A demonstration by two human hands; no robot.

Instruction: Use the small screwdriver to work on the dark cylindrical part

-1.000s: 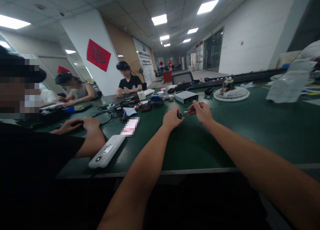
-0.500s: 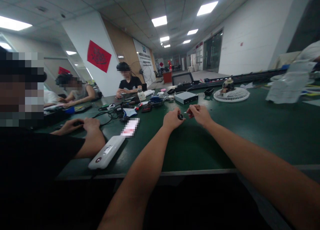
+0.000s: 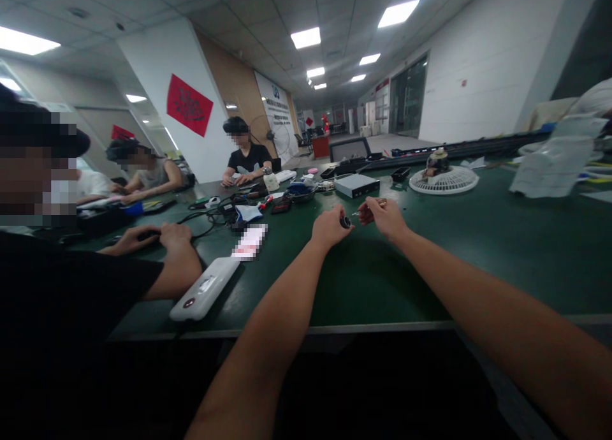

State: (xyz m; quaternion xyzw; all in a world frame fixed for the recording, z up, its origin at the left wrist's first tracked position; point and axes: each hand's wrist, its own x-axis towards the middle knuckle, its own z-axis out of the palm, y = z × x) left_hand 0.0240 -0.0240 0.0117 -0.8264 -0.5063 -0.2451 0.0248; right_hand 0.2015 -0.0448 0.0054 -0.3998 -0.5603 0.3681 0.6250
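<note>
At the left side of the counter [image 3: 382, 280], a person in a black shirt [image 3: 71, 287] sits with both arms on the green top. A long white case [image 3: 205, 289] lies near that person's elbow, and a bright phone [image 3: 249, 242] touches its far end. Black wires [image 3: 210, 217] are in a messy pile behind the phone. Farther back, another person [image 3: 246, 156] sits at the counter.

The left hand [image 3: 331, 228] is curled shut around a small, round, dark thing [image 3: 345, 222], and its end pokes out toward the right. Behind the hands is a flat gray box [image 3: 356, 185]. The right hand [image 3: 382, 217] has its fingers bent and pinched around a thin, shiny bit [image 3: 355, 214], too small to tell what it is. Its tip points at the dark thing and is very near it; I can't tell if they touch. Past the right hand, a white fan cover [image 3: 444, 180] lies flat with a motor [image 3: 436, 162] on top. A clear plastic bag [image 3: 549, 162] stands at the far right.
</note>
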